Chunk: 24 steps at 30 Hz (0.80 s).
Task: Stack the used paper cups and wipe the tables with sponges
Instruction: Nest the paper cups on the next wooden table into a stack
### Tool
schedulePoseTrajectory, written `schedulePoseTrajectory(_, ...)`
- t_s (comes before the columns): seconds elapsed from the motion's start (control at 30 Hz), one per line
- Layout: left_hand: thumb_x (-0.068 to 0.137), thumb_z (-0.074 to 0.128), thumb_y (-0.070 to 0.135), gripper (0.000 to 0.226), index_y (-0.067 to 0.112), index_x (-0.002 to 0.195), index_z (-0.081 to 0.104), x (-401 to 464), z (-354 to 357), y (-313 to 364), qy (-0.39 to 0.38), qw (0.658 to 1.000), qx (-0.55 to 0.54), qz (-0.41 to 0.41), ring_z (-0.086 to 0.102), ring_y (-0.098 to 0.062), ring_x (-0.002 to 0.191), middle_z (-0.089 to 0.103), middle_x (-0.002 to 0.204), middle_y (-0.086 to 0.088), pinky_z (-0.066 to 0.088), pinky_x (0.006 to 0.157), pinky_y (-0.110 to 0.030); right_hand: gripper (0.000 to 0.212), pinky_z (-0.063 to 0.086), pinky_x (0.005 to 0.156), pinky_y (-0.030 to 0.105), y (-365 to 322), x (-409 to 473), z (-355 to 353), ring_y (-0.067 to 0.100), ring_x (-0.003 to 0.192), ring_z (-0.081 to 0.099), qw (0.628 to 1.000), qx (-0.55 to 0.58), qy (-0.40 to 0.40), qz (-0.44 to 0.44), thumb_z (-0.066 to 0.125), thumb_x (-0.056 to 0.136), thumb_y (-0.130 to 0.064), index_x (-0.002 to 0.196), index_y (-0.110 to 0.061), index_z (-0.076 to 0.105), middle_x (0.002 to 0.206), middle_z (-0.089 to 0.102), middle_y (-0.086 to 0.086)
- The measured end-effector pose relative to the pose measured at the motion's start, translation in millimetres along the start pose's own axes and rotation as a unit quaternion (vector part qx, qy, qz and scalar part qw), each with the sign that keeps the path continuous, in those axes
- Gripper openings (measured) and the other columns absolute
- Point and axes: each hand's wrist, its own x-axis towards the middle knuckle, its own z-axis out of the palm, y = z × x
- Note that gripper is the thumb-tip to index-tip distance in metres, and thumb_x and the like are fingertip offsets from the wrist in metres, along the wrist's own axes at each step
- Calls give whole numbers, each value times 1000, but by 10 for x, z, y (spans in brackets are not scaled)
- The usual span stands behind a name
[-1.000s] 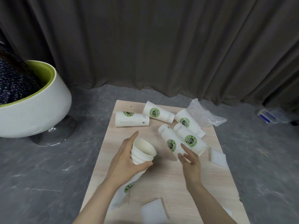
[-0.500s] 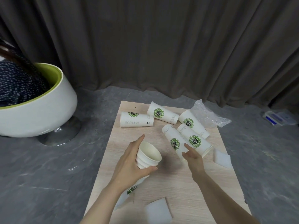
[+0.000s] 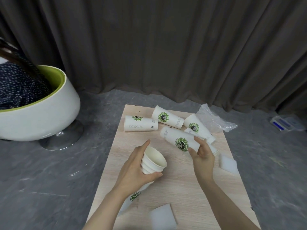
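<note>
Gripping a cup [image 3: 178, 141] off the table [image 3: 182, 185], our right hand [image 3: 201, 157] curled round its mouth end. Our left hand [image 3: 134, 170] clasped the nested stack [image 3: 153, 161]. Four more cups [image 3: 141, 125] lay beyond; sponges [image 3: 163, 216] sat near and right.

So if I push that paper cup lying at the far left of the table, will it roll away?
Probably. The paper cup lies on its side on the smooth table, so a nudge would likely roll it. It is wider at one end, so it should curve rather than go straight. It looks empty, probably very light.
</note>
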Motion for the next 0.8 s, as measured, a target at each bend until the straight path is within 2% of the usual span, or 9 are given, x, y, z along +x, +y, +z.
schedulePoseTrajectory(0.07, 63, 83, 50, 102, 57, 141, 16, 7, 6, 2, -1, 1000, 0, -1, 40, 8, 119, 38, 128, 31, 36, 90, -13, 44, 44, 81, 5, -138, -11, -15, -10, 105, 58, 1000, 13, -6, -24, 55, 86, 16, 118, -13, 61, 130, 58, 3)
schedulePoseTrajectory(0.13, 63, 82, 51, 103, 58, 141, 15, 13, 13, 3, -4, 1000, 1, -2, 40, 7, 120, 37, 129, 30, 37, 93, -18, 46, 46, 86, 10, -223, 3, -47, -3, 106, 60, 999, 7, -13, -40, 53, 88, 13, 118, -19, 62, 118, 64, -8)
schedulePoseTrajectory(0.2, 61, 79, 56, 103, 58, 141, 14, 20, 23, 6, -7, 1000, 4, -3, 40, 4, 121, 37, 130, 29, 39, 95, -23, 46, 48, 90, 16, -294, 27, -86, 4, 107, 61, 998, 17, -20, -48, 53, 89, 11, 118, -23, 62, 118, 65, -8)
schedulePoseTrajectory(0.27, 61, 78, 57, 103, 59, 141, 12, 27, 31, 9, -7, 1000, 11, -3, 41, 3, 121, 37, 131, 28, 40, 96, -25, 46, 50, 86, 16, -373, 39, -123, 4, 104, 63, 998, 30, -23, -54, 52, 89, 11, 118, -24, 62, 118, 65, -6)
schedulePoseTrajectory(0.37, 64, 80, 52, 106, 62, 139, 6, 39, 43, 17, -2, 1000, 21, 0, 41, 5, 117, 37, 129, 28, 39, 92, -21, 45, 48, 78, 9, -469, 57, -198, -8, 97, 61, 997, 25, -34, -67, 52, 88, 12, 117, -20, 63, 115, 64, -12)
schedulePoseTrajectory(0.5, 64, 80, 54, 108, 66, 136, -1, 59, 51, 18, 2, 1000, 23, 3, 41, 8, 115, 35, 128, 30, 39, 90, -18, 46, 51, 80, 14, -507, 86, -294, 1, 95, 62, 995, 33, -74, -59, 53, 87, 13, 111, -25, 65, 102, 69, -19)
schedulePoseTrajectory(0.63, 65, 80, 53, 110, 63, 138, -2, 78, 64, 20, 0, 1000, 27, 4, 41, 8, 115, 36, 128, 29, 38, 89, -17, 43, 51, 82, 21, -558, 97, -348, 6, 95, 62, 991, 44, -109, -68, 53, 87, 13, 110, -20, 66, 98, 69, -16)
schedulePoseTrajectory(0.8, 62, 78, 56, 110, 60, 140, -1, 91, 105, 15, -19, 999, 41, 18, 41, 10, 115, 38, 126, 31, 39, 88, -16, 38, 48, 81, 21, -560, 33, -320, 10, 94, 60, 980, -11, -187, -73, 59, 87, 6, 103, -26, 72, 100, 69, -8)
